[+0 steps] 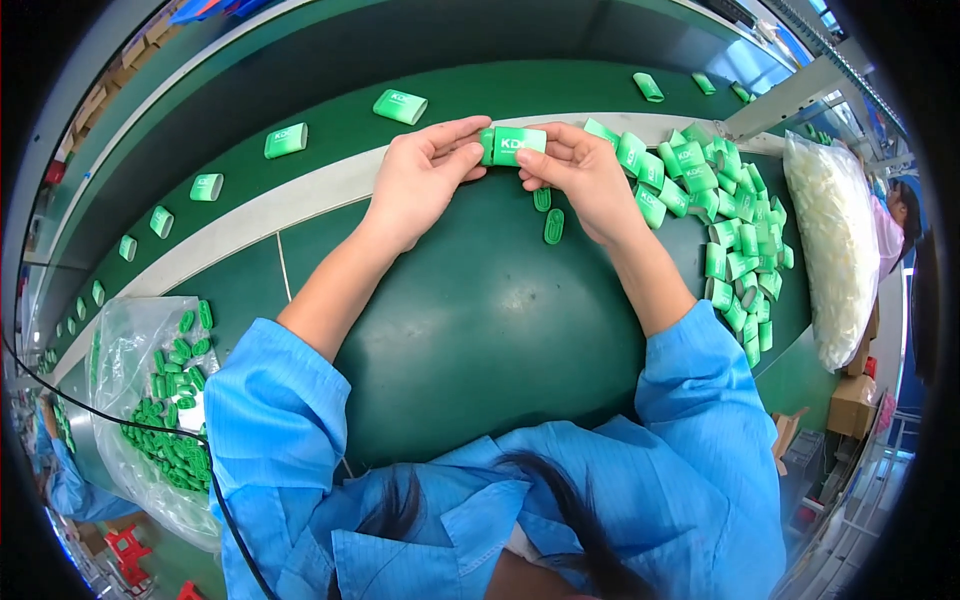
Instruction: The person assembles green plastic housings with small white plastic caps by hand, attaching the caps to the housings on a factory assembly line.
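Note:
In front of me, above the dark green bench, my right hand (588, 182) pinches a flat green printed sleeve (512, 143), thumb on its face. Against the sleeve's left end, my left hand (418, 182) grips a small darker green plastic piece (487, 145) between thumb and fingers. Whether that piece sits inside the sleeve or only touches it, I cannot tell. Just below my right fingers, an oval green plastic piece (553, 226) lies on the bench, another close above it. Beyond my right hand spreads a heap of similar printed sleeves (735, 235).
A clear plastic bag (125, 350) with many green oval pieces (178, 440) lies at left. Spaced printed sleeves (286, 141) rest on the green belt (335, 115) behind a pale rail (250, 205). A bulging bag of whitish items (835, 260) stands right. A black cable (100, 412) crosses the left side.

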